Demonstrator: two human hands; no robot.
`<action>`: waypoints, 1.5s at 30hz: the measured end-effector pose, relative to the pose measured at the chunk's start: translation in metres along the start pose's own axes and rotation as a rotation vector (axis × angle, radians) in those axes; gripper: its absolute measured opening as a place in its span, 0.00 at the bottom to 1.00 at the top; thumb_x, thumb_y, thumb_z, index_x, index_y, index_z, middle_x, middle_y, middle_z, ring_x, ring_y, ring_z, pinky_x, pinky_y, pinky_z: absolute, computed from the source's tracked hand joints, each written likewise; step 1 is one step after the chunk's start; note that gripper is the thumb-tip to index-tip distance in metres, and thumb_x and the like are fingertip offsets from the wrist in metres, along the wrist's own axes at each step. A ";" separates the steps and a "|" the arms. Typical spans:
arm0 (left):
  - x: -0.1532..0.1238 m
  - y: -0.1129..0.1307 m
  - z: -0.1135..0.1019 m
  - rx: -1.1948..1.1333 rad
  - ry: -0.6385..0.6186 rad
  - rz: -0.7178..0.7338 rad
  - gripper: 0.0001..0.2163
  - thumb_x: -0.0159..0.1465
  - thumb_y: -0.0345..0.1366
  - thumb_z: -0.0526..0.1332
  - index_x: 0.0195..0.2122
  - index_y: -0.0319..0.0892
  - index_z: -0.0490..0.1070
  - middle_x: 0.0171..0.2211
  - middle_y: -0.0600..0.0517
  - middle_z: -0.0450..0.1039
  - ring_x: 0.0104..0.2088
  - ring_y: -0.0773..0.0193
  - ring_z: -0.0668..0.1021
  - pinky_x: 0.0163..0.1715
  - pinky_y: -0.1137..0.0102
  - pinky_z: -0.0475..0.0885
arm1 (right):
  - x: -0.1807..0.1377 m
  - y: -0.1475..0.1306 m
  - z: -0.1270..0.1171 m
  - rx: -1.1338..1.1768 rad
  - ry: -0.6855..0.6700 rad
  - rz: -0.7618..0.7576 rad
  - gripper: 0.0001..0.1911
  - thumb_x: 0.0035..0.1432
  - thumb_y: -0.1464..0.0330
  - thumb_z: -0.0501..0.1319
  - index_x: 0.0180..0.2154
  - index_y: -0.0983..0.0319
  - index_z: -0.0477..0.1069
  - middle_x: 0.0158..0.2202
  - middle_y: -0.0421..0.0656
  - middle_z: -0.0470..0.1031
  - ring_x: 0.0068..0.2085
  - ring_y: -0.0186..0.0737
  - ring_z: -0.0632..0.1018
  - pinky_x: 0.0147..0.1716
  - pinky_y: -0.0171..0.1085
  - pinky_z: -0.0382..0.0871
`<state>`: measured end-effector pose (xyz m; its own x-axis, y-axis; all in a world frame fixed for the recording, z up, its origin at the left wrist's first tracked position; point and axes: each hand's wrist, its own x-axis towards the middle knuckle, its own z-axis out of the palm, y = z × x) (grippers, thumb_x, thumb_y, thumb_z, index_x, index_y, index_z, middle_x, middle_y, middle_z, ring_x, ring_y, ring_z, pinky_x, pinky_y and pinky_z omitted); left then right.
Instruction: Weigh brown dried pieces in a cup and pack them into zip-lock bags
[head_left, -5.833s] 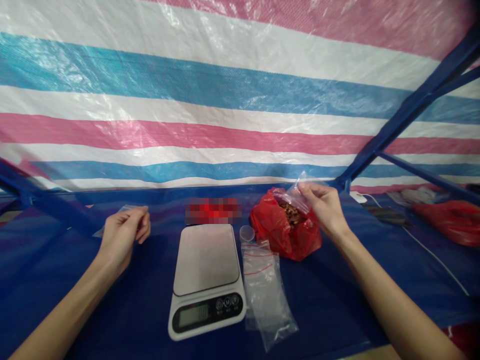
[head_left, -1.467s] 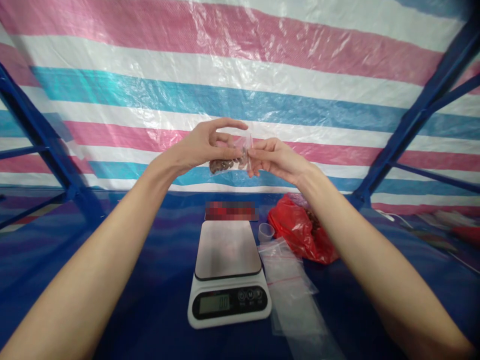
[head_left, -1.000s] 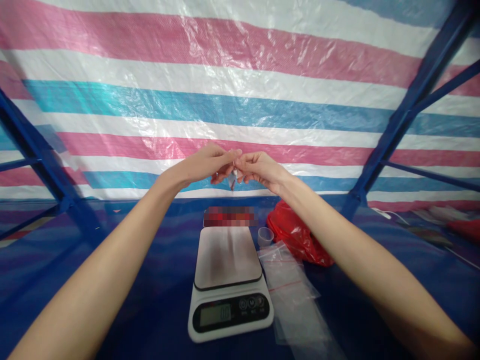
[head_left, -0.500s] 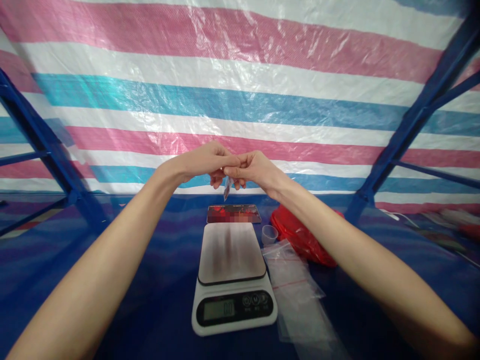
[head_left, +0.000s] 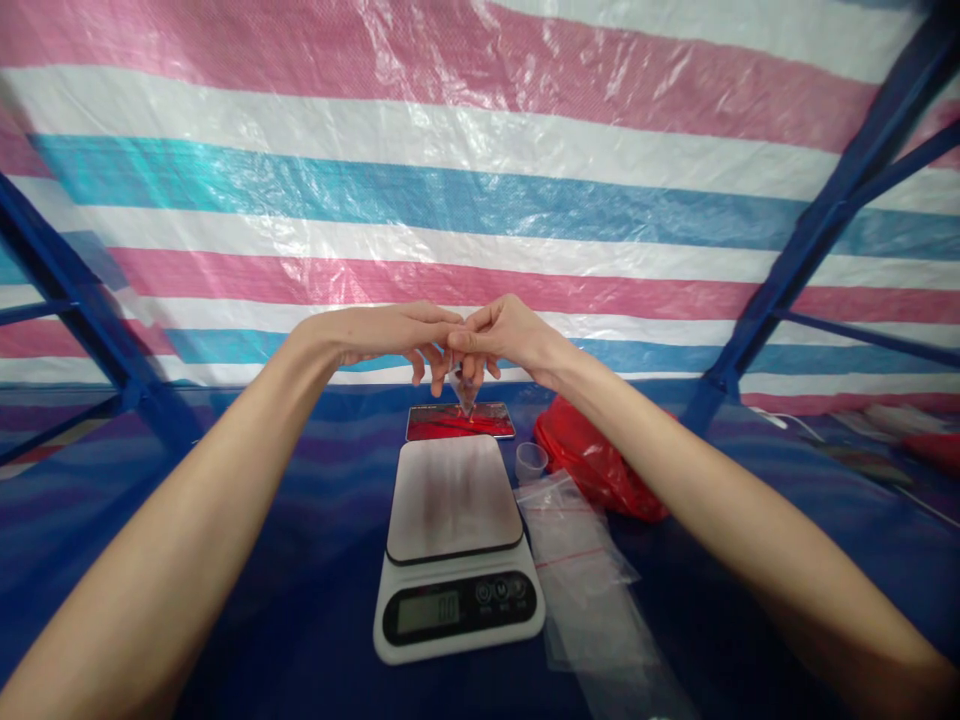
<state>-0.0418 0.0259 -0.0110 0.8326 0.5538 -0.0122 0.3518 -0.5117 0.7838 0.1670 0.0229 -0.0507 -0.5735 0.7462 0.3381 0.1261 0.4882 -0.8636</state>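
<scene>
Above the far end of a kitchen scale, a small clear plastic bag (head_left: 463,390) hangs with its lower corner pointing down; a little dark content seems to sit inside. My right hand (head_left: 514,335) pinches the bag's top edge between thumb and forefinger. From the other side, my left hand (head_left: 401,330) has its thumb and forefinger closed at the same edge, its other fingers loosely spread and hanging. Both sets of fingertips meet and partly hide the bag's top. The scale (head_left: 456,500) has a bare metal plate, and its display appears to read 0.0.
Behind the scale lies a red and black phone-like slab (head_left: 459,422). To its right are a small clear cup (head_left: 530,460), flat zip bags (head_left: 585,570) and a red plastic bag (head_left: 592,460). Blue frame bars and a striped sheet (head_left: 450,200) enclose the blue table.
My left hand's fingers have spread and dropped a little, while its fingertips have shifted slightly left along the bag's edge. More of the bag shows. The view has moved slightly.
</scene>
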 end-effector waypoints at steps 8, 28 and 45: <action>0.000 -0.002 -0.001 -0.009 -0.004 0.021 0.15 0.68 0.47 0.60 0.45 0.45 0.82 0.45 0.42 0.85 0.38 0.57 0.86 0.34 0.70 0.78 | -0.001 -0.004 -0.003 -0.034 0.065 -0.042 0.26 0.53 0.47 0.76 0.25 0.64 0.80 0.21 0.43 0.78 0.21 0.33 0.77 0.18 0.31 0.62; -0.001 -0.010 -0.011 0.238 0.042 0.032 0.11 0.63 0.40 0.61 0.25 0.45 0.78 0.23 0.51 0.78 0.27 0.60 0.81 0.29 0.71 0.72 | -0.003 -0.008 -0.001 -0.173 0.005 -0.026 0.13 0.59 0.65 0.66 0.24 0.63 0.78 0.23 0.44 0.80 0.27 0.36 0.78 0.26 0.34 0.67; -0.005 0.004 -0.008 0.427 0.076 -0.324 0.10 0.52 0.38 0.58 0.16 0.43 0.68 0.14 0.50 0.71 0.20 0.60 0.77 0.29 0.68 0.68 | 0.003 0.011 0.018 -0.290 0.224 0.041 0.11 0.53 0.74 0.67 0.37 0.59 0.70 0.38 0.42 0.77 0.38 0.41 0.77 0.35 0.37 0.69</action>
<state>-0.0479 0.0263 -0.0033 0.6251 0.7652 -0.1537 0.7410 -0.5200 0.4248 0.1518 0.0222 -0.0657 -0.3758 0.8329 0.4062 0.3878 0.5394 -0.7474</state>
